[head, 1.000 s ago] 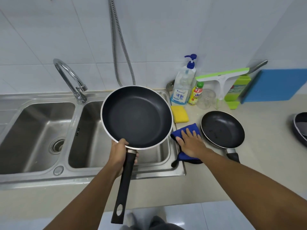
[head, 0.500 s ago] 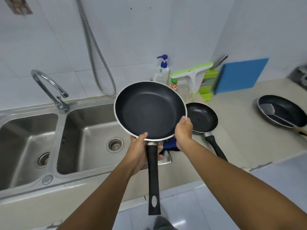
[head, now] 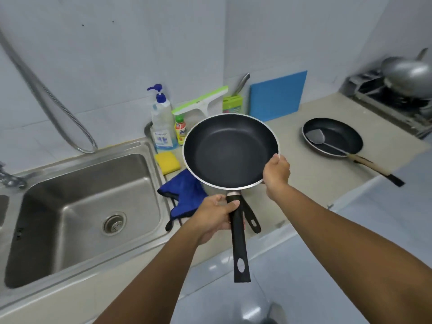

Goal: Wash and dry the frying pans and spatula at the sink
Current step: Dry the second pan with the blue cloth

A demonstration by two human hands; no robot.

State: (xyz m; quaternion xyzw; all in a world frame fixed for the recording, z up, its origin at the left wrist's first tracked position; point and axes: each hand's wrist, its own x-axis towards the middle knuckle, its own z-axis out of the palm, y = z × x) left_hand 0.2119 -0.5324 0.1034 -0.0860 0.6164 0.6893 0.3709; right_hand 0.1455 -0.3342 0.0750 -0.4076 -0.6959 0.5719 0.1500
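Our left hand [head: 216, 215] was curled round the black handle of the frying pan [head: 230, 150], close under its metal collar, and the rest of the handle pointed back towards us past the wrist. Our right hand [head: 275, 174] pinched the pan's right rim with the thumb hooked over the edge. The pan hung in the air between both hands, tilted so its dark inside faced us. Just right of the left hand, under the held handle, a second black handle [head: 252, 218] poked out; what it belonged to was hidden behind the held pan. Just left of the left hand a blue cloth [head: 184, 195] lay crumpled at the edge of the sink [head: 42, 242], whose steel basin and drain [head: 114, 223] spread further left. Beyond the cloth, left of the held pan, sat a yellow sponge [head: 167, 162]. Behind it a pump bottle [head: 162, 122] and a small green-capped bottle [head: 180, 130] stood side by side near the wall. Past the pan's far rim a green-and-white squeegee [head: 201, 101], a green box [head: 232, 104] and a blue board [head: 278, 97] stood at the wall. Well to the right of the right hand the other frying pan [head: 339, 134] rested on the counter [head: 304, 178]. The spatula [head: 316, 137] lay in it, blade inside and wooden handle out over the rim towards the counter's front edge. Farthest right, a grey wok [head: 409, 76] sat on a stove
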